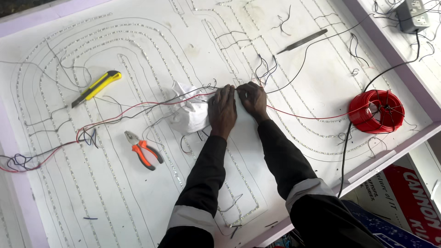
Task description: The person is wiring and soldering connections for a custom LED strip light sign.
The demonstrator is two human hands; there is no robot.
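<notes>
Work status: both hands meet near the middle of the white board, which lies flat and serves as the counter [138, 202]. The left hand [222, 111] is closed, its fingertips pinching the red wire [303, 116] at the join point; its heel rests against a crumpled white cloth [188, 112]. The right hand [252, 99] is likewise closed, fingertips pressed together on the same wire, touching the left hand's fingertips. The exact wire ends between the fingers are too small to make out.

Judged from the layout, the rows of small lights set in curved and straight tracks across the board are already in place, and many loose black leads stand up unjoined along them, so the wiring appears partly done with numerous joins left. The red wire runs from the left edge, through the hands, to the red wire coil [376, 111] near the right edge.

Clearances: orange-handled pliers [143, 149] lie left of the forearms, a yellow utility knife [97, 87] farther toward the far-left corner, a metal file [302, 41] toward the far edge. The near-left area is the most open. The raised lilac rim bounds the right edge, close beyond the coil
</notes>
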